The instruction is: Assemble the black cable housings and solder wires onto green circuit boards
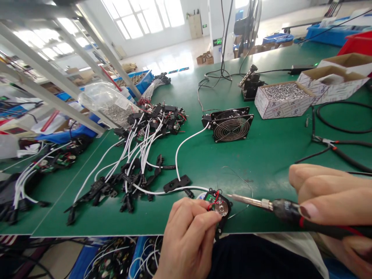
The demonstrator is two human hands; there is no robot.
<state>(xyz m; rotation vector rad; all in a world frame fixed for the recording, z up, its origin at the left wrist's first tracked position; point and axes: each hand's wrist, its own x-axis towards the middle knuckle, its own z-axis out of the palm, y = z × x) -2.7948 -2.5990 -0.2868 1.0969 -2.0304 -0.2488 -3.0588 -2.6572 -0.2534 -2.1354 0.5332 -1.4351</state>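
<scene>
- My left hand (186,236) pinches a small round black module with a green circuit board (218,207) at the near tabletop edge.
- My right hand (334,201) grips a black-handled soldering iron (279,207), tip just beside the board's red wires.
- Judged progress: this joint unfinished; many white-cabled black assemblies (136,155) lie piled.
- Green tabletop (261,155), black wire-grilled fan (231,126), bright workshop.

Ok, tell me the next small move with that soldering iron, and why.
Probably ease the soldering iron tip a little left onto the small round circuit board. The right hand holds the iron with its tip just short of the board, which the left hand pins at the table edge by its red wires.
</scene>
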